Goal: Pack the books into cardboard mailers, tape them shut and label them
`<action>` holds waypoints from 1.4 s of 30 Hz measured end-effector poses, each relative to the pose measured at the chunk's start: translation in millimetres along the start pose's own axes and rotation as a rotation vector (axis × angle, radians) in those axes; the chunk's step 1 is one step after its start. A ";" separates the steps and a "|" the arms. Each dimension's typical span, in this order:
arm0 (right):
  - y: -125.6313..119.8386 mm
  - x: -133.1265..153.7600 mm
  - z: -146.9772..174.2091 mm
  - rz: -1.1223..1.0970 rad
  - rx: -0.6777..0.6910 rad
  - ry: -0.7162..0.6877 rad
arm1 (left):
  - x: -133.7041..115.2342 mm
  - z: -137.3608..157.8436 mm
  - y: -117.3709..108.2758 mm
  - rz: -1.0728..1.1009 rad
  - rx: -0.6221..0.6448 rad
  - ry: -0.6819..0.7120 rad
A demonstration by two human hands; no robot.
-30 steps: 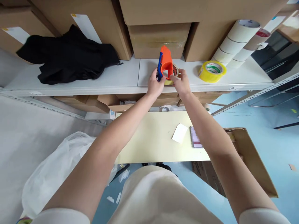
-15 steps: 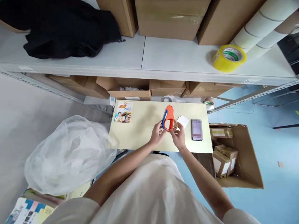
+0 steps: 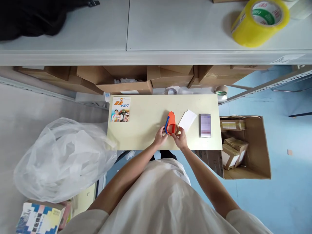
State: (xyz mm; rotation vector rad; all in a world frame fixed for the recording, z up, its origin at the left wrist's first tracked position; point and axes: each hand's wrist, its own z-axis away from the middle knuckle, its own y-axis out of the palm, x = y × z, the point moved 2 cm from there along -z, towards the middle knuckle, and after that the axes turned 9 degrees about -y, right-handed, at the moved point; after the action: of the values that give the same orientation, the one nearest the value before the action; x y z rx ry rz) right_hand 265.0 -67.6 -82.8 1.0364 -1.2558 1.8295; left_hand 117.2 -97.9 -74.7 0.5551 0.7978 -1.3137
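Over the front half of a pale yellow table I hold an orange tape dispenser with a blue strip along its left side. My left hand grips its lower left, fingers closed round the edge. On the other side my right hand has its fingers closed on a brown tape roll that sits at the dispenser's right side. Whether the roll is fitted in the dispenser I cannot tell. White paper slips lie just beyond my right hand, and a phone lies farther right.
A booklet lies at the table's left end. Above the table runs a grey shelf bearing a yellow tape roll. A large carton with small boxes stands at right, a translucent plastic bag at left. Open cartons line the back.
My view has tipped down and closer to the shelf, so the cartons on top have mostly left the picture. Both hands keep hold of the dispenser and roll, and more of the paper slips shows.
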 end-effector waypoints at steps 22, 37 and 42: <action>-19.6 20.4 20.1 0.088 -0.065 -0.060 | -11.1 30.1 -49.6 -0.251 -0.001 -0.198; 39.9 82.6 4.1 0.145 0.554 -0.427 | 28.2 152.6 -128.8 -0.372 -0.333 -0.016; 89.2 116.0 14.0 0.215 0.746 -0.587 | 54.0 208.3 -157.9 -0.345 -0.484 -0.023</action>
State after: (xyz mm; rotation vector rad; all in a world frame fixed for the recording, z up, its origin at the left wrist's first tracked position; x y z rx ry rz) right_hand 139.0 -97.2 -13.2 2.0206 -1.0117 2.3283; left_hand 6.9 -319.3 25.6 0.0144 1.1843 -1.3688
